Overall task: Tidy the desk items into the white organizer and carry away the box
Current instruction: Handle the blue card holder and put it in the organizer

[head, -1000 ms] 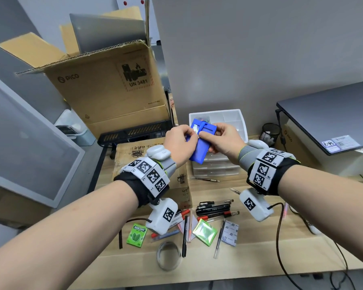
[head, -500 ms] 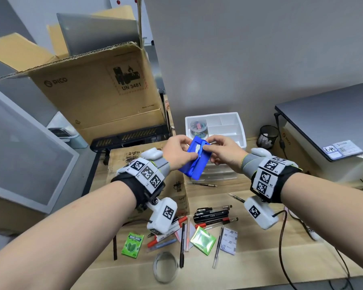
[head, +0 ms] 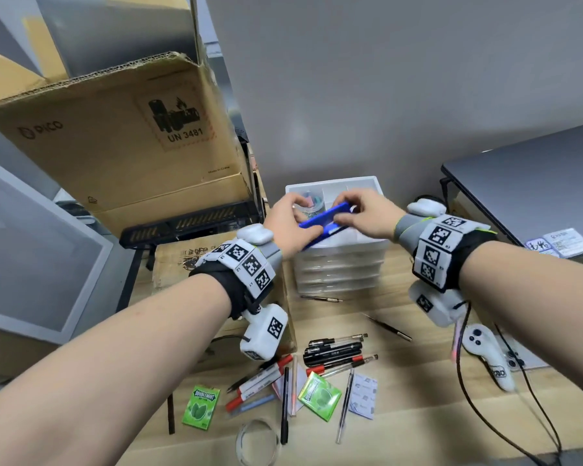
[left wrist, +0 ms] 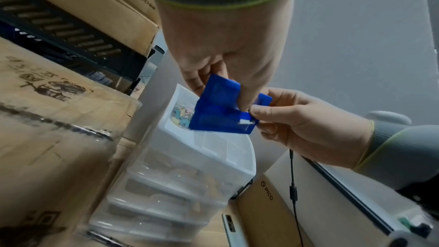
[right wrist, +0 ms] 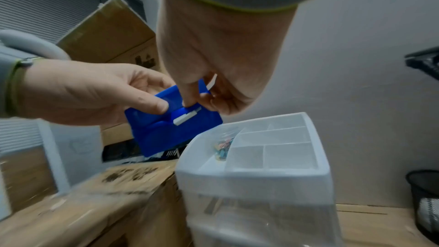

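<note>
Both hands hold a flat blue plastic case (head: 323,218) nearly level, just above the top tray of the white drawer organizer (head: 367,181). My left hand (head: 298,213) grips its left end, and my right hand (head: 350,206) pinches the right end by a small white latch. In the left wrist view the blue case (left wrist: 221,112) hangs over the organizer (left wrist: 202,157). The right wrist view shows the case (right wrist: 166,129) left of the organizer's divided tray (right wrist: 261,176). The big open cardboard box (head: 115,136) stands at the back left.
A tub of coloured clips (head: 312,200) sits in the organizer's top tray. Pens and markers (head: 334,351), two green gum packs (head: 201,406), a tape roll (head: 256,442) and tweezers (head: 387,327) lie on the desk. A white controller (head: 485,351), cables and a raised laptop (head: 532,183) fill the right side.
Both hands have carried the blue case forward and down over the organizer. The case has turned from upright to nearly flat.
</note>
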Motion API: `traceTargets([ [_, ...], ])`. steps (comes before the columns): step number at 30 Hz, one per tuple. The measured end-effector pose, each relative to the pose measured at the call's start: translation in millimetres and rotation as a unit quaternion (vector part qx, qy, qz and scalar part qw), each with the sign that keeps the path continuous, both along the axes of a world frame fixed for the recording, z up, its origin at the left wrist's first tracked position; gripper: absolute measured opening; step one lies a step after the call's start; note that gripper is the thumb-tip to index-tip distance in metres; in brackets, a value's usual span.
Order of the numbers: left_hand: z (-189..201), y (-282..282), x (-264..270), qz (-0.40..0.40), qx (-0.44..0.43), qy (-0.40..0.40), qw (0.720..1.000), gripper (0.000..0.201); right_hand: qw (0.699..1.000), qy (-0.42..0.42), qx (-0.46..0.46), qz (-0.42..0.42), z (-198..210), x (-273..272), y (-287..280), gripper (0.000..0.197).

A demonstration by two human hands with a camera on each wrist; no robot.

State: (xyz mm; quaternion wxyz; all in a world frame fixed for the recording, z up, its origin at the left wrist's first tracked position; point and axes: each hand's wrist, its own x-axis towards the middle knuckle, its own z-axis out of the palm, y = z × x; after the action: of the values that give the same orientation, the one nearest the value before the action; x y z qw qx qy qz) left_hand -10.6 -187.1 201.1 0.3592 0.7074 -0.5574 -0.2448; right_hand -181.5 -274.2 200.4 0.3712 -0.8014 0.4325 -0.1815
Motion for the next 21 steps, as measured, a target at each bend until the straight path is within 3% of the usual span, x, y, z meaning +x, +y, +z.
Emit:
traceTargets([
  [4,-7,-9,7,0.056,0.032,-0.035,0.997,0.049,0.979,-0.049,-0.027,-0.194,-10,-15,-43,0.009],
  [7,-20,-9,15,0.049,0.07,-0.112,0.99,0.044,0.966,0.001,-0.021,-0.258,-24,-21,-58,0.011],
  [13,-35,-8,17,0.004,0.124,-0.186,0.975,0.052,0.971,0.062,-0.011,-0.229,-45,-13,-66,0.022],
  [17,-42,-6,16,-0.009,0.123,-0.171,0.978,0.061,0.963,0.138,-0.038,-0.227,-52,-11,-65,0.026],
  [21,-45,-4,14,-0.014,0.127,-0.164,0.978,0.062,0.961,0.134,-0.074,-0.23,-61,-15,-59,0.03],
])
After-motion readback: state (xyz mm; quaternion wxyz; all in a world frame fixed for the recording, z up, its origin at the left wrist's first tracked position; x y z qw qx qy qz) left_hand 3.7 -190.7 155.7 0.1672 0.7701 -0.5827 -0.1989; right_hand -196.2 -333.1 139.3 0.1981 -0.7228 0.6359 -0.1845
